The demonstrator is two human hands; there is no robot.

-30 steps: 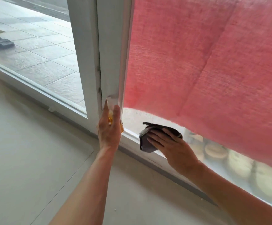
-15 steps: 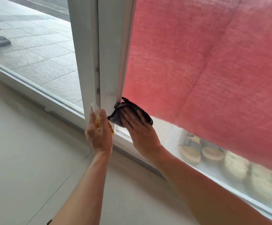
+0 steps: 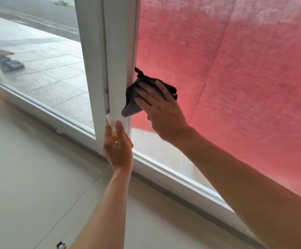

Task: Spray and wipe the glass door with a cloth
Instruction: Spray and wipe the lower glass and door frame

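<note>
The glass door [image 3: 166, 151] has a white frame [image 3: 119, 56], and a pink fabric [image 3: 236, 78] covers most of the pane behind the glass. My right hand [image 3: 161, 112] presses a dark cloth [image 3: 133, 97] flat against the pane right beside the vertical frame bar, fingers spread. My left hand [image 3: 118, 148] grips a small spray bottle [image 3: 113, 126] with yellow-orange liquid and a clear nozzle, held low against the frame bar. Most of the bottle is hidden inside my hand.
A second glass pane [image 3: 43, 65] on the left shows a tiled terrace with dark shoes [image 3: 9, 63] outside. The pale tiled floor [image 3: 29, 186] lies below the door's bottom rail [image 3: 182, 178]. A small dark object [image 3: 61, 245] lies at the lower edge.
My right hand slid the cloth from the lower glass leftward to the frame bar and then upward along it. My left hand with the bottle stayed low by the frame.
</note>
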